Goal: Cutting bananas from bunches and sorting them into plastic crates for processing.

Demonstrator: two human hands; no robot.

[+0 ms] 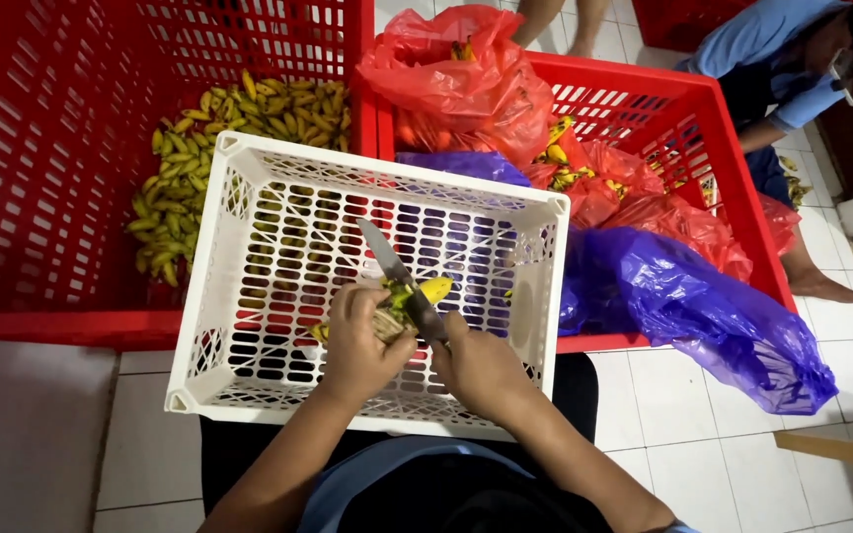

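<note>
My left hand grips a small bunch of yellow-green bananas over a white plastic crate that rests on my lap. Its stem end is in my palm. My right hand holds a knife by the handle, with the blade pointing up and to the left. The blade lies against the bunch near its stem.
A large red crate on the left holds a pile of small bananas. A second red crate on the right holds red bags and a purple bag. Another person sits at top right on the white tile floor.
</note>
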